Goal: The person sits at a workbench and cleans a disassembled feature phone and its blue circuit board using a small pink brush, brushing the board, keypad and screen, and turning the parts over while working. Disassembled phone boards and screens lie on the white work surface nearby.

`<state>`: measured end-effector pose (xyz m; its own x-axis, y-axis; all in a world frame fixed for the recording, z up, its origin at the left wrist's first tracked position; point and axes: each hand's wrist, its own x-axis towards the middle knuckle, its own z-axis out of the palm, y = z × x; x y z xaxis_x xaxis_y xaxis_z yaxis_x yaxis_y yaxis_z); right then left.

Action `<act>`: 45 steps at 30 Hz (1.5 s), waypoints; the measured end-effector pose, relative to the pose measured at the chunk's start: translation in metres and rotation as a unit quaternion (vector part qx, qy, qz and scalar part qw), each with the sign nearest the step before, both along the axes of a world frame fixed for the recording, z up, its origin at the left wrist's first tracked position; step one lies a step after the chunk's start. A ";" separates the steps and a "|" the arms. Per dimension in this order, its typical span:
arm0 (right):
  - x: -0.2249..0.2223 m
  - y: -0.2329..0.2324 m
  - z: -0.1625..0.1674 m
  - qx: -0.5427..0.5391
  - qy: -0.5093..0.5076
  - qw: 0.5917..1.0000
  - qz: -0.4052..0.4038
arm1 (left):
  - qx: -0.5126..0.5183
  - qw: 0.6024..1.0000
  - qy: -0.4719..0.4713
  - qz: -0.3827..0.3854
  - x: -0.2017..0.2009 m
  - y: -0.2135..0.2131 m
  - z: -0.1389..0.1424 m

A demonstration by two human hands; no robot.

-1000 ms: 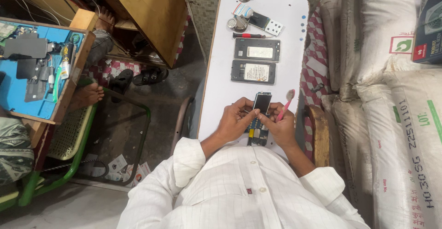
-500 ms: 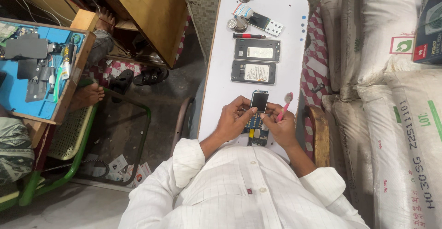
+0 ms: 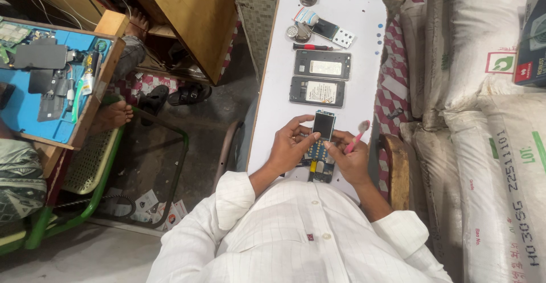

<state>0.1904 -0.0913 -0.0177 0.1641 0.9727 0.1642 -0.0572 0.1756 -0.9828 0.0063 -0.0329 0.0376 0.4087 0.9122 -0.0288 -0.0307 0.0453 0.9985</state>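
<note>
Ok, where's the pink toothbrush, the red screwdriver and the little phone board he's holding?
Pink toothbrush (image 3: 359, 133), head view, on its handle.
Red screwdriver (image 3: 316, 47), head view, on its handle.
Phone board (image 3: 323, 125), head view, on its dark screen.

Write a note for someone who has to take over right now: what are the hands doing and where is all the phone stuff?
Left hand: holds the opened phone board at its left edge, over the near end of the white table.
Right hand: steadies the board's right side and holds a pink brush, bristles up, off the board.
Farther up the table: two opened phone shells side by side, a red screwdriver, another small phone part.
Done: the phone is apart.
Left: the board is not back in a shell.
</note>
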 end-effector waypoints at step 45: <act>-0.001 -0.004 -0.002 0.028 0.004 0.998 -0.061 | -0.186 0.848 -0.491 -0.069 -0.032 0.032 0.030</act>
<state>0.1897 -0.0957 -0.0196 0.2822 0.9346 0.2166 -0.0400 0.2370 -0.9707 -0.0258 -0.0008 0.0671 0.5048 0.8559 0.1120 -0.8084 0.4232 0.4092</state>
